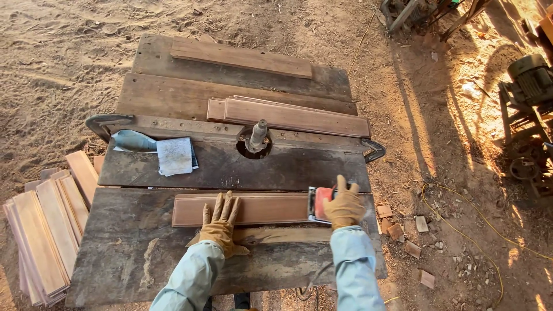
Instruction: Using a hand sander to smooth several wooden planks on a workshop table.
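The left hand (220, 223), gloved and spread open, is pressing the long reddish wooden board (242, 208) flat near the surface's (132, 253) front edge, steadying it. The right hand (344, 206) is gripping a red-and-grey power sander (318, 203) at the board's right end.

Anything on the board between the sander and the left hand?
Nothing visible. The right hand grips the red sander at the right end of the wooden board; the left hand lies flat near its left end. The board face between them is bare.

Our left hand (220, 223) flat on the board (242, 209), right hand (344, 205) on the sander (318, 203) at its right end.
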